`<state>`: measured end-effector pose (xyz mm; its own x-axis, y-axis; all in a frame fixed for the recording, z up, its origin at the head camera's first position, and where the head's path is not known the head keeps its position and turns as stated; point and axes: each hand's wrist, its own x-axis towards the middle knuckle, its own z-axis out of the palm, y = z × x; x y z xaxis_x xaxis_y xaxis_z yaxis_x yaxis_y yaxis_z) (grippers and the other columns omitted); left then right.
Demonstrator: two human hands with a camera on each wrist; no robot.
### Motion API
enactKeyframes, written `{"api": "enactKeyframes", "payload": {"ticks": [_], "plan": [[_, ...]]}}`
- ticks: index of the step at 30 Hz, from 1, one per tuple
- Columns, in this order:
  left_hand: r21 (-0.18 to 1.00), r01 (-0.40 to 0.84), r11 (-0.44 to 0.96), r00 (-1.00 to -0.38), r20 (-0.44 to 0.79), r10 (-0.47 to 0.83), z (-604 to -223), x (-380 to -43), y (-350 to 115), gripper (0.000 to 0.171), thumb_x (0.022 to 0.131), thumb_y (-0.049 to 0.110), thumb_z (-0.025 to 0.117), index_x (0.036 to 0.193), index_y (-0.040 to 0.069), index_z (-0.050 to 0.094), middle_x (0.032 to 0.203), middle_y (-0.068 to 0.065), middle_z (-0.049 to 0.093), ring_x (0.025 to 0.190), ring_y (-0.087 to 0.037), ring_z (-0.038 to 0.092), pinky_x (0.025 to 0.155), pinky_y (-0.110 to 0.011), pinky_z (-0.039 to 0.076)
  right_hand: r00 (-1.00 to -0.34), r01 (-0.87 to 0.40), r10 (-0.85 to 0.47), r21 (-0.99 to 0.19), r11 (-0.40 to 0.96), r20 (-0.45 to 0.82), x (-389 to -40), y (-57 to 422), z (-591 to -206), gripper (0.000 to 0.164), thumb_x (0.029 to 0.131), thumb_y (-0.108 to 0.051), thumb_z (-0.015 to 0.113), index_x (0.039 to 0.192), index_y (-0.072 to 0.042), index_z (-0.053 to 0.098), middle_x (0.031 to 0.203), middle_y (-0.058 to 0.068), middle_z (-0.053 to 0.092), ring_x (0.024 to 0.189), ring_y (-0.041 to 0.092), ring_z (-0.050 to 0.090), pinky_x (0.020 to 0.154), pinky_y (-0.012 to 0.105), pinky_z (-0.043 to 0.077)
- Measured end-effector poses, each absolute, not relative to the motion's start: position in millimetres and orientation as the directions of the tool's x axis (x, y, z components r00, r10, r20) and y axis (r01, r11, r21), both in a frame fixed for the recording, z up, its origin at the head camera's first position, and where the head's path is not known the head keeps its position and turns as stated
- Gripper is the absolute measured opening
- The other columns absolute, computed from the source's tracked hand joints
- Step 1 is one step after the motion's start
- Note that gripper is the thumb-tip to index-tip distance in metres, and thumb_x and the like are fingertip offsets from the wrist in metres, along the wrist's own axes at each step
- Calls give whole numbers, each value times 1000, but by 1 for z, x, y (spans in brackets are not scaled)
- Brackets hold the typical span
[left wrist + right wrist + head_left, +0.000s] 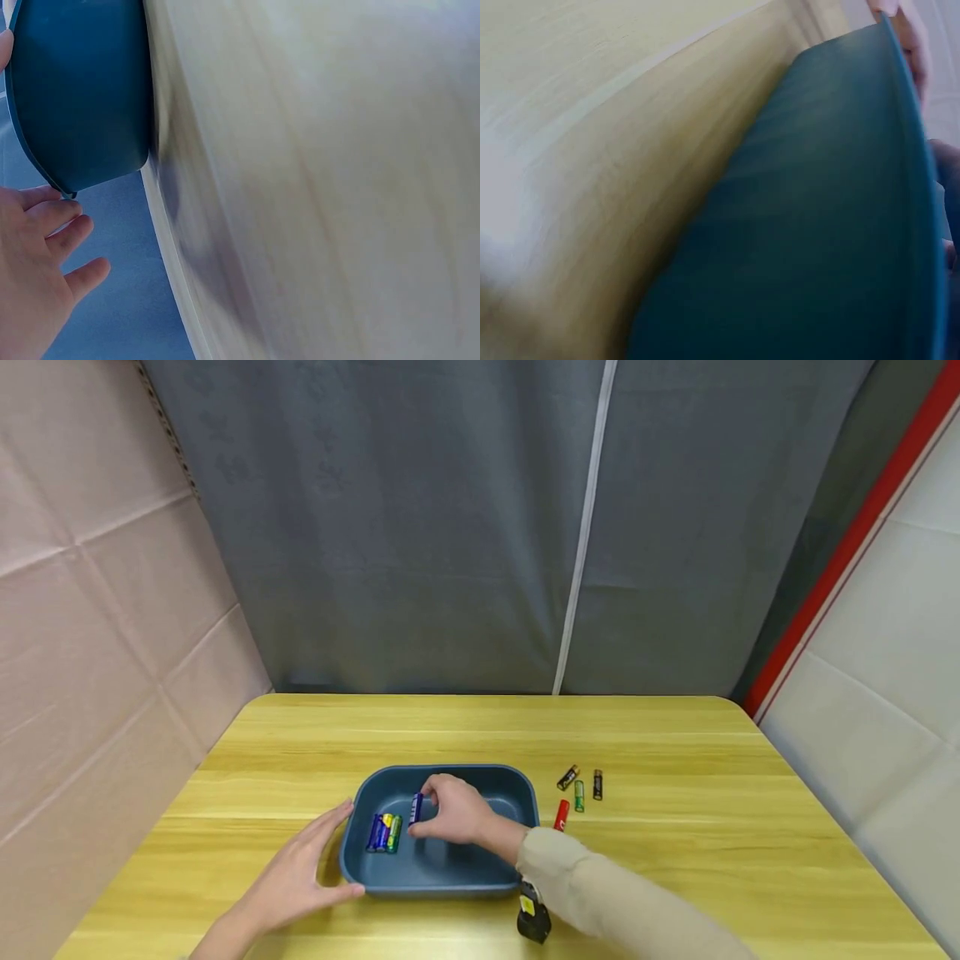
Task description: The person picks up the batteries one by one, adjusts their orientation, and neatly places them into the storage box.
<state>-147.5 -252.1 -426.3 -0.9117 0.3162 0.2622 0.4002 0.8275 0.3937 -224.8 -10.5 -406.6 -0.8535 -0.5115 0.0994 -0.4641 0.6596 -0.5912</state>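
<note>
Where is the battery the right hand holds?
In the head view, the held battery is over the tray, left of its centre, just right of the grouped batteries.

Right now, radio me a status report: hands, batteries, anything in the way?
Right hand pinching blue battery inside tray. Left hand touching tray. Nothing visible between held battery and side-by-side batteries.

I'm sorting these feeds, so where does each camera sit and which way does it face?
Head: on the person's head, facing forward and down at the blue tray and table; left hand, right hand and a sleeve show.
Left wrist: on that wrist, facing the tray's outer wall; the left hand shows at lower left.
Right wrist: on that wrist, looking along the tray's outer wall; fingers show at upper right.
Shared: both wrist views show tray and table.
</note>
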Motion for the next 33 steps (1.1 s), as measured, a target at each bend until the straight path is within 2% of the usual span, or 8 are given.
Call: {"api": "enactKeyframes", "payload": {"ticks": [8,14,33], "plan": [[397,398,827,-914,253,318,-426,-148,-252,97,64,59,71,140,10,34,138,-13,41,121,-36,42,92,-58,39,-840,-502,-540,-461,731,58,-223,-29,-417,45,66,-41,76,95,-9,61,80,-6,54,66,3,46,56,15,41],[394,412,822,-907,265,328,-426,-148,-253,98,64,62,69,140,11,34,138,-13,41,121,-35,42,93,-56,39,-835,-512,-550,-401,760,24,-223,-34,-420,45,65,-42,76,93,-10,60,83,-3,56,68,7,49,59,19,44],[392,426,816,-898,294,327,-431,-148,-254,99,63,60,71,140,11,34,138,-12,40,122,-35,41,93,-57,39,-841,-496,-541,-383,779,-11,-225,-38,-426,53,61,-46,79,95,-11,61,85,-2,56,71,9,51,60,21,46]]}}
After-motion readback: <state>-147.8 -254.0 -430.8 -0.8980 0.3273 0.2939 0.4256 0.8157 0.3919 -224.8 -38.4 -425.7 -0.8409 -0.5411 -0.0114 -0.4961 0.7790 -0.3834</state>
